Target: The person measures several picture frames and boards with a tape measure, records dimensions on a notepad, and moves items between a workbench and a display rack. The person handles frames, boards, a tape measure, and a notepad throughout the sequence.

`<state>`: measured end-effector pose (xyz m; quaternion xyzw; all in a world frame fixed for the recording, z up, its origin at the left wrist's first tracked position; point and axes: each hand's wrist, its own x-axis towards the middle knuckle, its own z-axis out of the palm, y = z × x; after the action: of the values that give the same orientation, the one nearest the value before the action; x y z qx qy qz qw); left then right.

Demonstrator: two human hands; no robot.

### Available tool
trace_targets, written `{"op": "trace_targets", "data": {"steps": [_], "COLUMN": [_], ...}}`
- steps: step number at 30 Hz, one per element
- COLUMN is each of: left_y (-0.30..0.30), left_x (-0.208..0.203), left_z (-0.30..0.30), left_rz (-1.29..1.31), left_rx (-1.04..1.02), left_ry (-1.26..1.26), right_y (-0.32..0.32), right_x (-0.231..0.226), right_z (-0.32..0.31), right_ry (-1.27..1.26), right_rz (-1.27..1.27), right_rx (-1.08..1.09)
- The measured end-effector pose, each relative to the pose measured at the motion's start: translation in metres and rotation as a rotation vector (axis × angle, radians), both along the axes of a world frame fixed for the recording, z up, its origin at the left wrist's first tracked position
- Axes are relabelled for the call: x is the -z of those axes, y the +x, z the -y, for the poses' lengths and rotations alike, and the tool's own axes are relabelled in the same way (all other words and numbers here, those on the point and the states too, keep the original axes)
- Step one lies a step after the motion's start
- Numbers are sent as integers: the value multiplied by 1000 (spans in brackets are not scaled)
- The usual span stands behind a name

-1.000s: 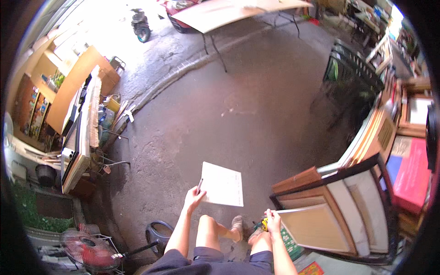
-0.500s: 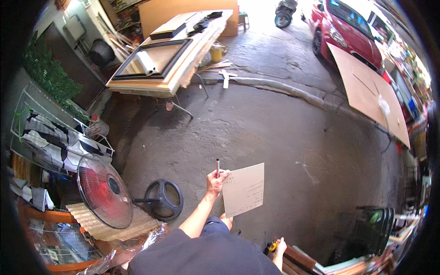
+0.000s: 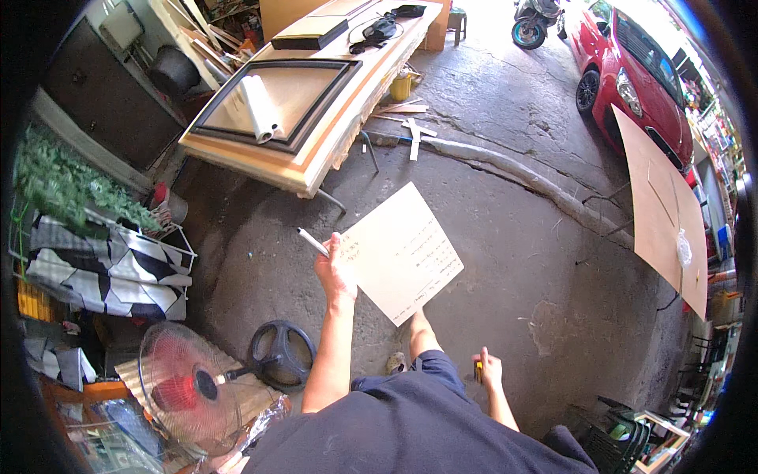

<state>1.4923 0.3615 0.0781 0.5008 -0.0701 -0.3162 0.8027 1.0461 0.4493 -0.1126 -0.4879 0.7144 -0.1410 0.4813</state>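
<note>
My left hand (image 3: 337, 274) is closed on a pale flat board (image 3: 407, 253) with handwriting on it, gripping it by its left corner. A marker pen (image 3: 313, 241) pokes out of the same hand, pointing up and to the left. Lower down on the right, my right hand (image 3: 490, 368) is wrapped round a yellow and black tape measure (image 3: 478, 371), mostly covered by the fingers. The right hand hangs beside my leg, apart from the board.
A work table (image 3: 316, 178) ahead-left carries a black frame (image 3: 312, 126) and white rolls (image 3: 257, 107). Left are a fan (image 3: 189, 387) and a rack with patterned cloth (image 3: 103, 265). A brown panel (image 3: 659, 205) leans near a red car (image 3: 632, 79). A raised kerb (image 3: 505, 166) crosses the floor.
The board has risen and turned in my left hand, and the pen now tilts left. My right hand has come up and forward with the tape measure. The whole view has shifted.
</note>
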Motion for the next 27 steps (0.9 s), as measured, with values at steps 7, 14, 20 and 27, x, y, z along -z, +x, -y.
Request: {"op": "trace_targets", "data": {"steps": [7,14,20,27], "left_y": [20,-32,-148,-339], "left_x": [-16,-13,30,88], "left_z": [156,335,505,664], "left_rz": [25,-44,88,147], "left_rx": [-68,359,885,1311], "left_ry": [76,-26,88,106], "right_y": [143,138,61,-45], "right_x": [-61,-123,-111,-89], "right_z": [248,374,460,555], "right_ry": [181,76,-51,-302], "right_rz": [1130,1044,839,585], "right_rx": [-169,-88,448,615]}}
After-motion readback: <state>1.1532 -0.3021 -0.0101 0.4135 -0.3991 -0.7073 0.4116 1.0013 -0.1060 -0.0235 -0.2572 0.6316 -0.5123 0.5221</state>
